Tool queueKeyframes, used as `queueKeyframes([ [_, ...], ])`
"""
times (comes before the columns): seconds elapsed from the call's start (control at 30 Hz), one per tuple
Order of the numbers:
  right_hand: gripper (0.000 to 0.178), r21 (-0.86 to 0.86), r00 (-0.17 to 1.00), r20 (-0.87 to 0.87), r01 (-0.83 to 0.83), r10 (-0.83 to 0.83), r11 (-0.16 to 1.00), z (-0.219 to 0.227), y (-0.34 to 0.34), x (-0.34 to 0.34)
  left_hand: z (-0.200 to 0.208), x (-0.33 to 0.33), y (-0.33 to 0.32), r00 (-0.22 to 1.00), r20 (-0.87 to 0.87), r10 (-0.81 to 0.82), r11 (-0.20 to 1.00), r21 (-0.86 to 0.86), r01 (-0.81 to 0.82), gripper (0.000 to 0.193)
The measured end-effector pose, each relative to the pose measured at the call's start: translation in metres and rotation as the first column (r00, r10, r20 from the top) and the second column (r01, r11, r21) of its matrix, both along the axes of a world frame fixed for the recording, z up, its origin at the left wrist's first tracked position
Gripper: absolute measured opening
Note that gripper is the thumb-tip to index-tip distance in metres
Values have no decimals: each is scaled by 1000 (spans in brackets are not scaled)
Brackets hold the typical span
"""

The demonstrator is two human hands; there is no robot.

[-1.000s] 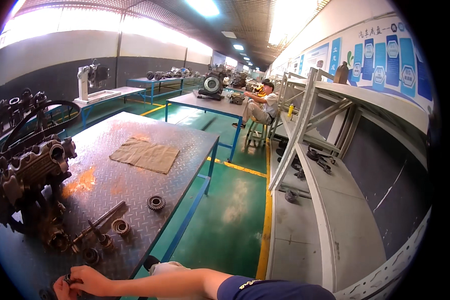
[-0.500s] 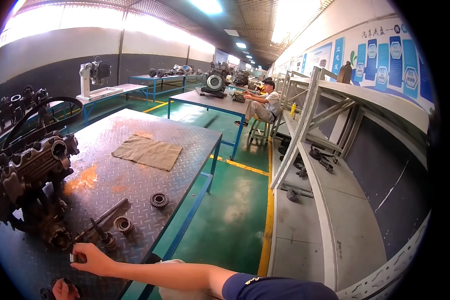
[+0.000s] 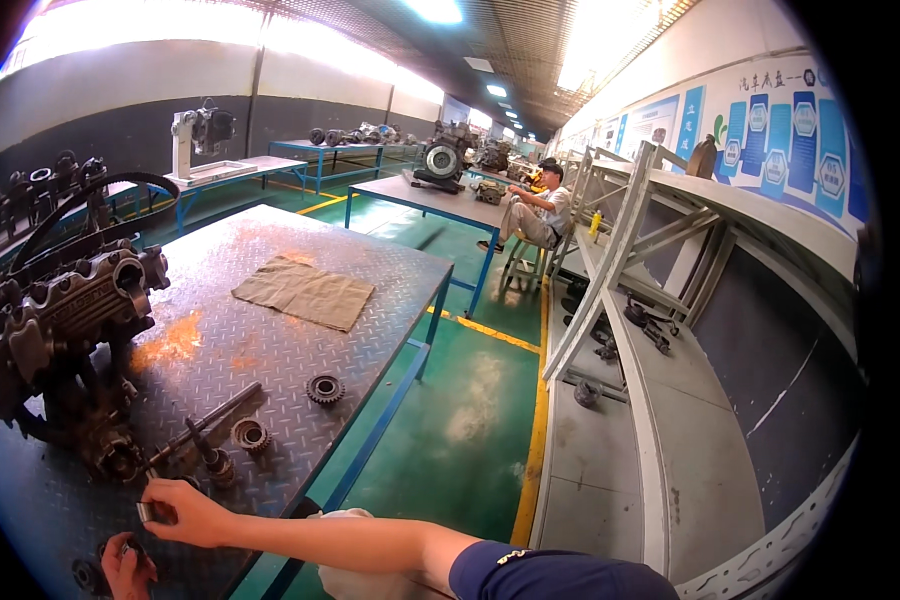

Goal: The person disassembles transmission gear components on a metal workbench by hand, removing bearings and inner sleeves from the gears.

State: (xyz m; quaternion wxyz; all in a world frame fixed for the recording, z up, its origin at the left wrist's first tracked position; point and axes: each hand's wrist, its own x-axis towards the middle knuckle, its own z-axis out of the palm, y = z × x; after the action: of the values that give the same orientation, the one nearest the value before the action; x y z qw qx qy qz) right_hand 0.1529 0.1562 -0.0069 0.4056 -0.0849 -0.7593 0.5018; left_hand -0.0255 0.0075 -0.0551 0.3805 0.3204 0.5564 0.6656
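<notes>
Low on the left of the view, my right hand [image 3: 195, 513] pinches a short, shiny metal sleeve [image 3: 144, 511] over the steel tabletop. Just below it, my left hand [image 3: 122, 572] is curled round a dark round part, mostly hidden by the fingers. A dark ring-shaped part [image 3: 87, 575] lies beside the left hand. Beyond my right hand are a toothed shaft [image 3: 210, 456], a long thin rod [image 3: 215, 418] and a gear with a wide hub [image 3: 251, 435]. Another gear [image 3: 325, 390] lies nearer the table's right edge.
A large engine assembly [image 3: 60, 330] with a belt fills the table's left side. A brown cloth [image 3: 305, 292] lies farther back. White metal shelving [image 3: 635, 400] runs along the right. A seated person [image 3: 540, 210] works at another blue-legged table [image 3: 425, 200] ahead.
My left hand has come up and farther into view with its dark part. The right hand still pinches the sleeve, having barely moved. The whole view has shifted slightly.
</notes>
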Motion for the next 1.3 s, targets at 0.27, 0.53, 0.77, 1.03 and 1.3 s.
queueKeyframes([
  [0.27,26,111,979,149,-157,140,981,-17,3,-7,-20,-18,-1,996,-5,-87,995,-45,87,43],
  [0.53,29,143,964,242,-149,112,978,-20,-4,-6,-2,1,0,1000,-5,-13,993,-119,12,43],
  [0.77,23,245,986,151,-108,73,964,-28,-5,-10,-6,-3,1,999,-23,-47,996,-72,45,48],
  [1.03,18,100,901,254,-385,350,917,-10,-16,-5,5,-1,-17,999,-13,-50,995,-91,48,44],
  [1.3,23,95,920,349,-226,180,970,6,-3,18,26,30,1,992,-13,-124,979,-162,120,26],
])
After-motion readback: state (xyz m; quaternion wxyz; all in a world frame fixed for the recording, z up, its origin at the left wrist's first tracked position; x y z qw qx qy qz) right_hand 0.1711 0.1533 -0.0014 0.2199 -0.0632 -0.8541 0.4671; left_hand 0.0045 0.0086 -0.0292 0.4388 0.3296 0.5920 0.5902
